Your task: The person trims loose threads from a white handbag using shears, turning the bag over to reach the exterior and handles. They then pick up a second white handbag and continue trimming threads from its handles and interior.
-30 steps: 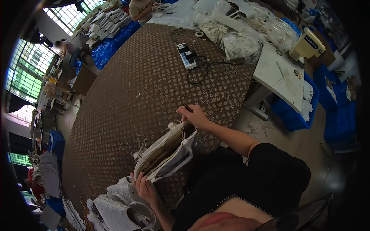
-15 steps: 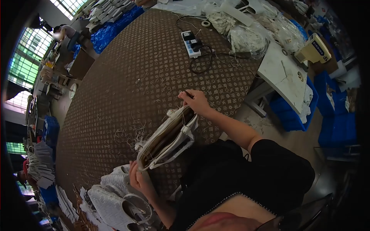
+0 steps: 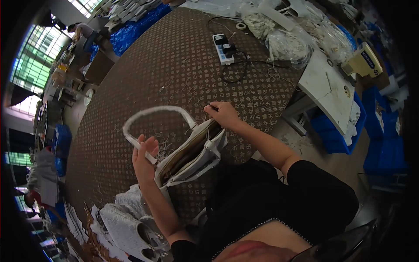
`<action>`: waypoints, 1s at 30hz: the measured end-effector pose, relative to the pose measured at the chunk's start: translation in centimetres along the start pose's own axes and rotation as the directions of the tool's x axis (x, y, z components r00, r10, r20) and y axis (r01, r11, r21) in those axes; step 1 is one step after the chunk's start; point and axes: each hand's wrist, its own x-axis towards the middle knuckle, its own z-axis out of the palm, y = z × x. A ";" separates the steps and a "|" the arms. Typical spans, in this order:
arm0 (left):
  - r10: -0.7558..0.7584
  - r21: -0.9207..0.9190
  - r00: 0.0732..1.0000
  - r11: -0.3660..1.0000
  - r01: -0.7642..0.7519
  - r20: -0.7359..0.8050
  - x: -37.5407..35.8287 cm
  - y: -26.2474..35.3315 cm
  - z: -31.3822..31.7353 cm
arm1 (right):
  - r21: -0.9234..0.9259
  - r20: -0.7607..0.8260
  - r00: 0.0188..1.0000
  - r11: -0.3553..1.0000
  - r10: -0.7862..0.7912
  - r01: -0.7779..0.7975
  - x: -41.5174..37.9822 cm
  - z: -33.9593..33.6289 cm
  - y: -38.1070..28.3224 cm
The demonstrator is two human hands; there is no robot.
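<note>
A white handbag (image 3: pixel 187 159) lies open at its top on the brown patterned table (image 3: pixel 131 91), its brownish lining showing. One handle (image 3: pixel 159 108) arches over the tabletop, away from my body. At the bag's left end my left hand (image 3: pixel 145 159) is raised beside the lower end of this handle, fingers apart. By the far right end of the bag, my right hand (image 3: pixel 223 114) pinches a small dark tool (image 3: pixel 213 106), mostly hidden by the fingers. Loose threads lie near the bag.
More white bags (image 3: pixel 131 227) lie at the lower left. A power strip (image 3: pixel 223 50) with cables and plastic-wrapped bundles (image 3: pixel 288 46) are at the back. To the right are a white side table (image 3: pixel 325 87) and blue crates (image 3: pixel 334 135). Another person (image 3: pixel 85 32) is at the upper left.
My left hand has risen from the bag's near end to beside the handle. The far handle now stands out in an arch over the table. My right hand stays near the bag's far end.
</note>
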 end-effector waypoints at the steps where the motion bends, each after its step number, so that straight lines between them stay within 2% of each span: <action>1: 0.116 -0.010 0.993 0.993 -0.116 -0.037 0.0 0.2 -0.2 | 0.002 0.036 0.999 1.000 -0.004 0.004 0.3 0.2 0.3; 3: 0.017 0.234 0.989 0.972 0.017 -0.145 -0.6 1.4 0.1 | 0.020 -0.034 0.997 0.997 -0.071 0.072 0.6 0.7 1.4; 4: 0.002 0.427 0.981 0.900 0.082 -0.192 0.6 0.3 -1.8 | 0.049 -0.009 0.999 0.998 -0.032 0.033 0.3 0.5 0.5; 6: 0.290 0.810 0.907 0.580 0.086 -0.304 -1.7 1.2 0.1 | 0.068 0.008 0.999 0.997 0.041 -0.042 0.1 0.4 0.0; 7: 0.445 0.773 0.857 0.627 -0.091 -0.260 -1.9 0.6 -0.5 | 0.064 0.042 0.998 0.997 0.042 -0.045 0.3 0.5 0.4; 8: 0.437 0.772 0.854 0.632 -0.068 -0.282 -2.7 0.2 -1.0 | 0.079 0.036 0.998 0.996 0.048 -0.051 0.5 0.5 0.8; 10: 0.520 0.566 0.812 0.766 -0.306 -0.264 -5.1 0.5 -0.1 | 0.108 0.011 0.999 0.993 0.036 -0.037 0.3 0.5 0.6; 12: 0.469 0.553 0.837 0.792 -0.258 -0.282 -8.2 1.5 2.1 | 0.148 0.021 0.999 0.988 0.050 -0.052 0.3 0.6 0.5; 14: 0.522 0.694 0.853 0.616 -0.373 -0.004 -10.0 1.0 3.6 | 0.192 0.026 0.998 0.979 0.060 -0.064 0.5 0.8 0.5; 16: 0.537 0.732 0.814 0.460 -0.503 0.221 -10.2 0.0 5.1 | 0.182 0.012 0.999 0.983 0.030 -0.032 0.5 0.8 0.7; 18: 0.490 0.746 0.840 0.463 -0.478 0.234 -9.9 -1.1 6.3 | 0.168 0.016 0.999 0.985 0.047 -0.049 0.4 0.7 0.7; 23: 0.353 0.643 0.915 0.658 -0.392 0.197 -7.6 -3.8 10.6 | 0.160 0.008 0.996 0.983 0.091 -0.091 0.0 0.6 0.2; 24: 0.351 0.642 0.916 0.662 -0.388 0.191 -6.5 -4.6 10.6 | 0.181 -0.004 0.997 0.981 0.073 -0.072 0.2 0.8 0.8; 26: 0.421 0.560 0.906 0.743 -0.367 0.036 -4.2 -6.1 10.6 | 0.203 -0.013 0.998 0.977 0.061 -0.057 0.5 0.9 1.1; 27: 0.501 0.616 0.865 0.669 -0.416 0.040 -3.4 -6.5 10.6 | 0.193 -0.018 0.998 0.980 0.056 -0.052 0.4 0.9 0.9; 28: 0.493 0.617 0.869 0.672 -0.409 0.039 -2.6 -6.5 10.7 | 0.181 -0.022 0.998 0.982 0.053 -0.048 0.3 0.8 0.8; 30: 0.680 0.762 0.709 0.358 -0.540 0.184 -1.2 -6.4 10.8 | 0.155 -0.014 0.998 0.986 0.060 -0.057 0.2 0.6 0.4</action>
